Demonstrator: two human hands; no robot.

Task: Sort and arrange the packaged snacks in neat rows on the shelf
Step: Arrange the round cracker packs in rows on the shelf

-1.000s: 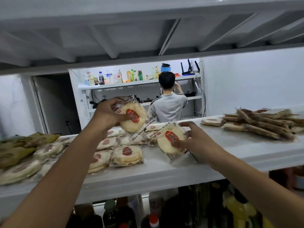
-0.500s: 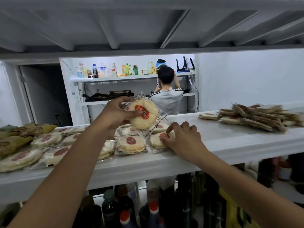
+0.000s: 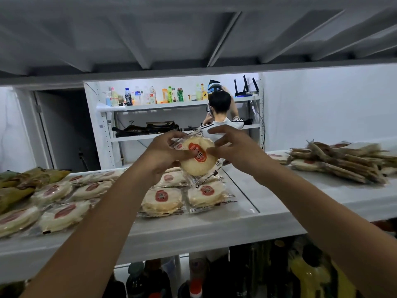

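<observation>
Snack packet (image 3: 198, 157) above shelf (image 3: 268, 201) | left hand (image 3: 163, 155) grips it | right hand (image 3: 234, 149) pinches its edge

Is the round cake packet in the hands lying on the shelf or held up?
Held up. Left hand and right hand grip the packet above the flat packets on the shelf.

Your left hand (image 3: 163, 155) covers the nine o'clock side of the held packet (image 3: 198, 166), and your right hand (image 3: 234, 149) covers its three o'clock edge. The red label (image 3: 198, 152) is too blurred to read. Your left forearm (image 3: 103, 222) hides part of the packet rows (image 3: 86, 190) on the shelf (image 3: 214, 229). At nine o'clock, the green packets (image 3: 12, 190) run off frame. At three o'clock, so does the brown pile (image 3: 343, 166). At six o'clock, the bottles (image 3: 150, 280) are dark and cut off.
</observation>
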